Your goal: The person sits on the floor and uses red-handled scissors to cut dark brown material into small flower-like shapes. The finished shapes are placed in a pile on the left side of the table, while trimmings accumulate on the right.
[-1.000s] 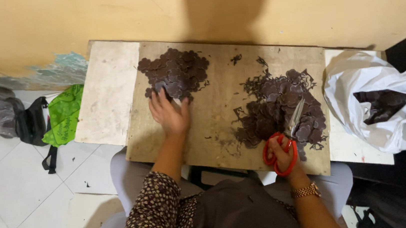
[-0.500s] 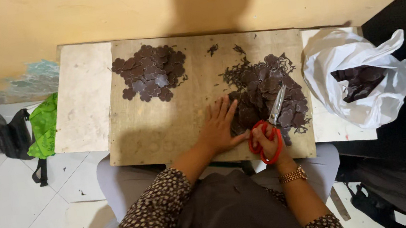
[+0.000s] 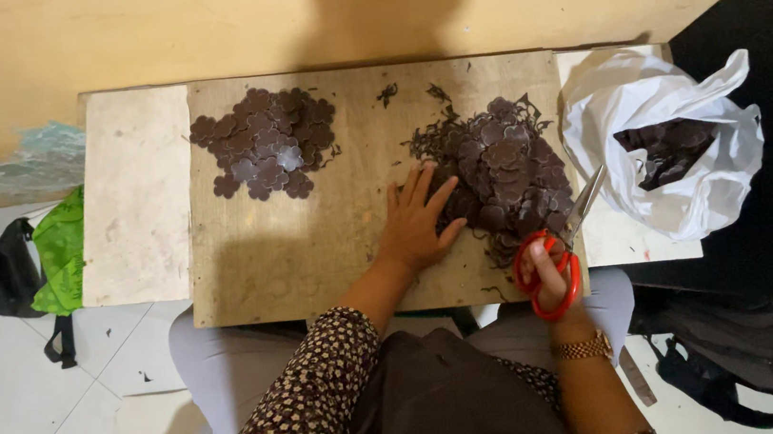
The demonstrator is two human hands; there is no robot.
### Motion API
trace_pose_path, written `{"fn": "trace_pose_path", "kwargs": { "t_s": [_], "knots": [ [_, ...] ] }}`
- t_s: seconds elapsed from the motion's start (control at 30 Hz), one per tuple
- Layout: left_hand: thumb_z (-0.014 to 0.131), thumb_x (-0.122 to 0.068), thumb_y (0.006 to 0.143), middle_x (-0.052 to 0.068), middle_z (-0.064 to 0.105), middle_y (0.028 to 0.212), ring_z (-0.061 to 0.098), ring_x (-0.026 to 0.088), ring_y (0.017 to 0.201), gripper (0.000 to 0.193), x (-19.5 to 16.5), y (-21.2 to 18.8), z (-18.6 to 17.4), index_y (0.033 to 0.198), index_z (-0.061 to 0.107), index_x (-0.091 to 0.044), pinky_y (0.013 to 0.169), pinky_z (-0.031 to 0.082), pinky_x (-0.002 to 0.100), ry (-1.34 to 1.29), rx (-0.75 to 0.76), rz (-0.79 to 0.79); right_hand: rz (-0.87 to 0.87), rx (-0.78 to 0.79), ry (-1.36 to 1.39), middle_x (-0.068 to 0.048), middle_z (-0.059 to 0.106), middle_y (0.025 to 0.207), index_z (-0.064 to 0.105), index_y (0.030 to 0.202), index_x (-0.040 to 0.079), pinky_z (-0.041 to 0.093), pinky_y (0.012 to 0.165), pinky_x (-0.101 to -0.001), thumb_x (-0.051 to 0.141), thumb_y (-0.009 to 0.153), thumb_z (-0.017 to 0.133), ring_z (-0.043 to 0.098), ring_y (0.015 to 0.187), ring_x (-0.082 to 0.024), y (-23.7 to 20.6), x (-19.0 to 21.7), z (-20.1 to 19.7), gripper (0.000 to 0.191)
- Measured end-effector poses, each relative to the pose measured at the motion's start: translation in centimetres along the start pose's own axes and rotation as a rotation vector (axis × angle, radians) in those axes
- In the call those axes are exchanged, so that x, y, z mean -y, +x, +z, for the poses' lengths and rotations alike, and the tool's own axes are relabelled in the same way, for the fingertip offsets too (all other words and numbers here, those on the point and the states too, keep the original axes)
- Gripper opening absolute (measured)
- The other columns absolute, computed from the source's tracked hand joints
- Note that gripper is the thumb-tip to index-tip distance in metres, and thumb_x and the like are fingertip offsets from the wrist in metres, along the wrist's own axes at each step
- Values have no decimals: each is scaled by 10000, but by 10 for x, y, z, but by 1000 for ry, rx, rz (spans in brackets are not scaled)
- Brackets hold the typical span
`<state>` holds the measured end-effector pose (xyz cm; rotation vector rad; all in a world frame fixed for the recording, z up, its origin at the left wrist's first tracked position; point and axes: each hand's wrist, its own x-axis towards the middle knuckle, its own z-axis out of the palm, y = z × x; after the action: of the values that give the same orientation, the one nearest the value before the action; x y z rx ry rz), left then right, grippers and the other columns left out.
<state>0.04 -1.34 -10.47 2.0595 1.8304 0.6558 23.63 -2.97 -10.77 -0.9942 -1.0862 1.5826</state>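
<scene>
1. Large heap of dark brown, flower-shaped flat cut-outs (image 3: pixel 506 171) lies on the right half of a worn brown wooden board (image 3: pixel 313 244), w/ thin dark trimmings scattered round its edges.
2. Left hand (image 3: pixel 418 223) rests flat on the board, fingers spread, fingertips touching the left edge of that heap; grip open, pinching nothing.
3. Right hand (image 3: pixel 556 280) holds red-handled scissors (image 3: pixel 558 256) at the board's lower right corner; fingers closed through the loops. Blades point up & right, tip near the heap's right edge; can't tell if blades are parted.
4. Smaller, neater pile of the same brown cut-outs (image 3: pixel 266 143) sits on the board's upper left, well apart from both hands.
5. Board lies on a pale stone-coloured counter (image 3: pixel 135 195), bare at left.
6. White plastic bag (image 3: pixel 666 144) stands open on the counter's right end, just beside the heap, w/ dark brown material inside.
7. Person wears a patterned brown sleeve & a gold-coloured wristwatch (image 3: pixel 584 347) on the right wrist.
8. On the white tiled floor at left: green bag (image 3: pixel 60 251) & dark bags beside it. Yellow wall behind the counter.
</scene>
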Motion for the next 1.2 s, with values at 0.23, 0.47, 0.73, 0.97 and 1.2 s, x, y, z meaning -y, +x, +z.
{"fn": "trace_pose_path", "kwargs": {
  "t_s": [0.23, 0.47, 0.73, 0.97, 1.2],
  "knots": [
    [606, -370, 992, 137, 363, 1629, 282, 331, 1530, 495, -2, 1, 2, 1462, 550, -226, 1206, 189, 624, 27, -68, 124, 0, -89, -17, -33, 507, 677, 506, 849, 112, 381, 559, -283, 232, 1034, 547, 465, 607, -131, 4, -13, 18, 224],
    [654, -406, 976, 79, 517, 1515, 431, 280, 1453, 483, -3, 5, 6, 1412, 580, -213, 1221, 241, 616, 1, -197, 337, -56, -65, -128, -28, 554, 670, 549, 799, 95, 417, 582, -284, 272, 1026, 574, 514, 627, -136, 20, -8, 31, 289],
    [742, -312, 902, 34, 629, 1269, 547, 264, 1313, 318, -12, 16, 10, 1196, 680, -207, 1197, 295, 594, -67, -305, 398, -49, -27, -239, -32, 593, 651, 563, 753, 77, 450, 586, -292, 313, 1043, 587, 558, 615, -142, 24, 2, 36, 375],
    [761, -223, 907, 51, 726, 1114, 678, 291, 1115, 129, -15, 7, 5, 1004, 711, -155, 1002, 489, 499, -326, -386, 263, -22, -102, -254, -39, 592, 643, 600, 788, 70, 441, 569, -295, 303, 1022, 587, 555, 602, -148, 24, 8, 42, 331],
    [713, -134, 943, 86, 746, 920, 718, 139, 819, 201, -34, 52, -21, 1083, 698, 9, 726, 593, 280, -1249, -92, -204, -21, -76, -33, -56, 601, 727, 576, 861, 51, 491, 603, -328, 317, 1070, 586, 584, 654, -164, 37, 17, 43, 338]
  ]
}}
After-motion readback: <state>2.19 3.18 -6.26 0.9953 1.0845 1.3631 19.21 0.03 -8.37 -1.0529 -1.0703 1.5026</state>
